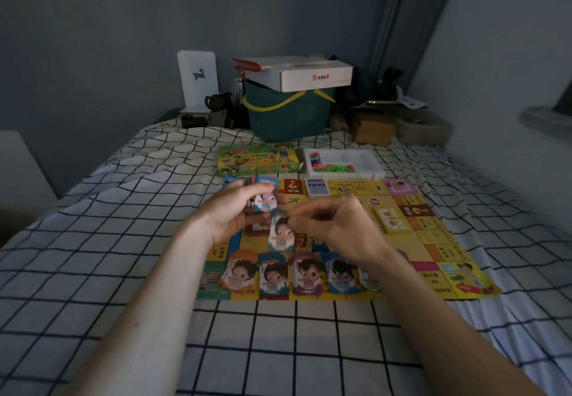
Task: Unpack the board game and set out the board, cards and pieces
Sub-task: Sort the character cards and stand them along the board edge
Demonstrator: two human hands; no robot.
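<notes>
Left hand (236, 210) grips a stack of play-money notes (263, 202) above the game board (439, 241). Right hand (334, 225) pinches one teal 100 note (280, 234), blurred, just below the stack.

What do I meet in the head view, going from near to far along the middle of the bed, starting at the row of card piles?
Row of card piles → single card pinched by the right hand → game box → green basket → white carton on top of it.
</notes>
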